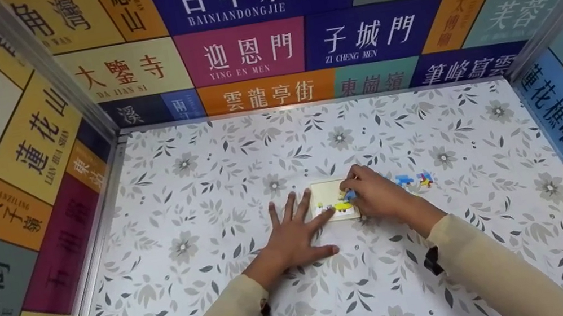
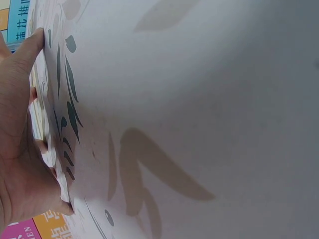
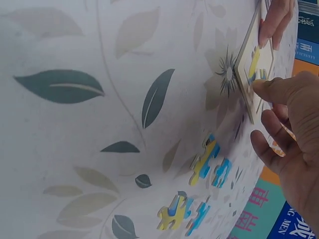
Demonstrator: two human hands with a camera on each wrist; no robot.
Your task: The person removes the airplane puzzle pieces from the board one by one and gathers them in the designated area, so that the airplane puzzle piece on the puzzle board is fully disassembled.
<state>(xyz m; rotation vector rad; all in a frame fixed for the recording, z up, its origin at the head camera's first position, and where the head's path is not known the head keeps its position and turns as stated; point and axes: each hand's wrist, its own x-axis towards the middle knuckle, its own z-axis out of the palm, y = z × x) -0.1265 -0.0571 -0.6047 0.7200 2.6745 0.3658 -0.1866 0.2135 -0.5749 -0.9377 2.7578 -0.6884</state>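
A shallow wooden puzzle board (image 1: 326, 188) lies on the table, with yellow and coloured pieces (image 1: 344, 206) along its near side. My left hand (image 1: 295, 238) is spread flat, its index finger reaching onto the board and the other fingers resting on the table to the left. In the left wrist view only part of the left hand (image 2: 22, 124) shows. At the board's right side my right hand (image 1: 382, 192) pinches a small blue-and-yellow puzzle piece (image 1: 349, 194). In the right wrist view its thumb meets the piece on the board; the index fingertip is partly hidden.
Loose puzzle pieces lie right of the board, blue ones (image 1: 404, 180) and a multicoloured one (image 1: 425, 178). The right wrist view shows several, including a yellow-and-blue piece (image 3: 204, 162). A floral cloth (image 1: 222, 282) covers the table; panels with printed signs (image 1: 249, 52) enclose its back and sides.
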